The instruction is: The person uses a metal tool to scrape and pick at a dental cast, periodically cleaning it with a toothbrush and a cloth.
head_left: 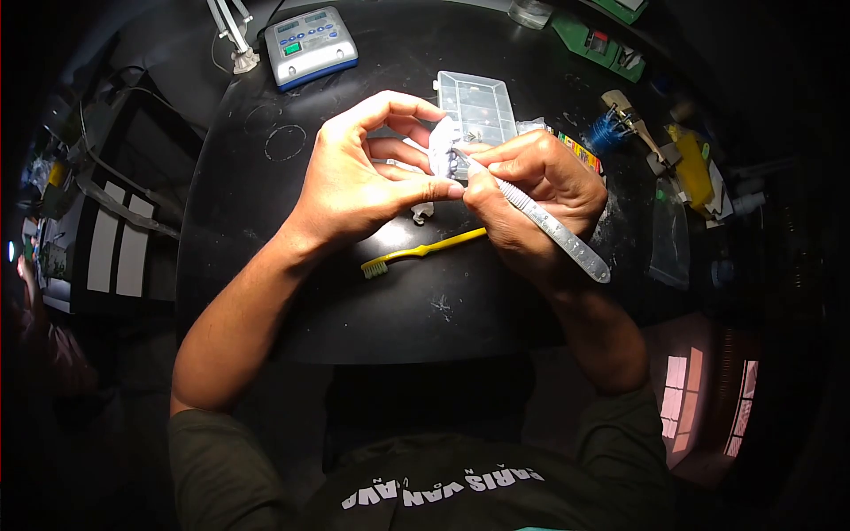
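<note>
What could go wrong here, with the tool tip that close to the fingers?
1. The metal tool in the right hand works at the small white piece pinched by the left hand; a slip could jab a fingertip.
2. The piece is held above the table; if dropped, it might chip.

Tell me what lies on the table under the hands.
A yellow toothbrush and a small white piece lie there; the right hand covers the handle's end and anything beyond.

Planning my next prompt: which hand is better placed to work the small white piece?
Right: the right hand grips the metal tool, tip at the white piece pinched by the left hand.
</note>
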The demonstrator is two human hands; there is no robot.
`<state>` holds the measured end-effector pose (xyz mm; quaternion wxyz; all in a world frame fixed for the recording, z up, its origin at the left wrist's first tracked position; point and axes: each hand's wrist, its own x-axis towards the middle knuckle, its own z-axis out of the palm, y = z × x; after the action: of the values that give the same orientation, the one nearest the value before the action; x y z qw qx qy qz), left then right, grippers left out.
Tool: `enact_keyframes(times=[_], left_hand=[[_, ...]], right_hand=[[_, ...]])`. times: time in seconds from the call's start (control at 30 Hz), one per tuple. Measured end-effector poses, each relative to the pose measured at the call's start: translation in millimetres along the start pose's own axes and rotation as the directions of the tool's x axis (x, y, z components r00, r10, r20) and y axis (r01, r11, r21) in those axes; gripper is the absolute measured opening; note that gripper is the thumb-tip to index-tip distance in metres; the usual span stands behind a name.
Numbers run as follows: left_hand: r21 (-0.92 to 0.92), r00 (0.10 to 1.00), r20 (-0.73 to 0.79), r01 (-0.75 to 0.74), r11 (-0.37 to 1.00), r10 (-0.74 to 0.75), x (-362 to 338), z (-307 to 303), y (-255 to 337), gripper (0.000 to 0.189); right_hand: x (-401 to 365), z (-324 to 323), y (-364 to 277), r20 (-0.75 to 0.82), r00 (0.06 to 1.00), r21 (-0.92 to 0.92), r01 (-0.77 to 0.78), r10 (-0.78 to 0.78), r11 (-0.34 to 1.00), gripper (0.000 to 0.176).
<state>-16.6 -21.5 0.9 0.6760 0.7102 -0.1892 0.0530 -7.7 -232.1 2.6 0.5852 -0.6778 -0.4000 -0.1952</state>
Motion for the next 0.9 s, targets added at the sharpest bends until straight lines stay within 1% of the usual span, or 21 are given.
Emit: enact_keyframes(times=[0.1, 0.2, 0.3, 0.47, 0.6, 0.8, 0.9], left_hand=[[0.006, 1.000, 0.000, -0.001, 1.000, 0.001, -0.3, 0.0, -0.7, 0.064], [-0.011, 1.000, -0.009, -0.015, 1.000, 0.015, 0.0, 0.0, -2.3, 0.062], [-0.033, 0.999, -0.032, -0.041, 0.999, 0.040, 0.1, 1.3, -3.5, 0.057], [-0.032, 0.999, -0.030, -0.039, 0.999, 0.038, 0.2, 1.3, -2.9, 0.056], [-0.052, 1.000, -0.022, -0.017, 0.999, 0.016, 0.3, 1.1, -2.4, 0.055], [-0.092, 1.000, -0.013, 0.006, 0.996, -0.007, 0.0, 0.9, -2.8, 0.054], [-0.093, 0.999, 0.005, 0.032, 0.995, -0.032, 0.1, 0.0, -1.1, 0.056]], right_hand=[[1.6, 0.4, 0.0, -0.002, 0.999, -0.046, 0.037, -0.037, 0.998, 0.020], [0.7, 2.4, 1.1, -0.082, 0.996, 0.023, -0.034, 0.035, 0.999, 0.017], [0.8, 2.8, 1.4, -0.076, 0.997, 0.042, -0.028, 0.031, 0.999, 0.017], [2.2, 1.8, 1.2, -0.062, 0.998, -0.027, 0.003, -0.005, 1.000, 0.017], [2.8, 0.5, 0.1, -0.041, 0.999, -0.057, 0.014, -0.016, 0.998, 0.016], [4.2, -0.7, 2.8, -0.019, 0.997, -0.093, 0.072, -0.074, 0.993, 0.015], [4.1, -0.2, -0.4, -0.016, 0.998, -0.149, 0.056, -0.059, 0.987, 0.015]])
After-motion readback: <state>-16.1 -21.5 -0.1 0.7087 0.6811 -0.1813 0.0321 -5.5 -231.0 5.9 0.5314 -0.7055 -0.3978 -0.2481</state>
